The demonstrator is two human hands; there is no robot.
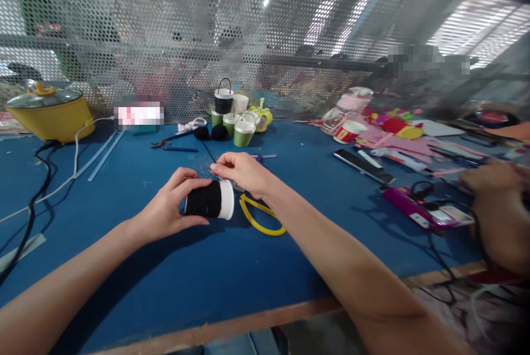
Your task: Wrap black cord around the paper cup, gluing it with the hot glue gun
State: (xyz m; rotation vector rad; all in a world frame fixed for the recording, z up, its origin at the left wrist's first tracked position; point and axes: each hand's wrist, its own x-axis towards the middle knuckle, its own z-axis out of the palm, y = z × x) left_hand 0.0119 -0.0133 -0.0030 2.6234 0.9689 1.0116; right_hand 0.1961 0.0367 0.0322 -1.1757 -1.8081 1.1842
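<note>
My left hand (168,206) is closed around a white paper cup (209,200) lying on its side above the blue table. Black yarn covers most of the cup's wall, leaving a white band at the rim, which faces right. At the cup's upper edge my right hand (240,171) pinches a strand of black yarn (210,152). That strand runs up and back toward two black yarn balls (218,132). Beneath my right wrist lie scissors with yellow handles (263,229); their blades are partly hidden by the hand.
Pliers (176,149) lie behind my hands, near several small cups (243,133) in green and black wrapping. A yellow electric pot (52,115) stands far left. A phone (364,166), a purple power strip (408,207) and paper scraps fill the right, beside another person's hand (492,178).
</note>
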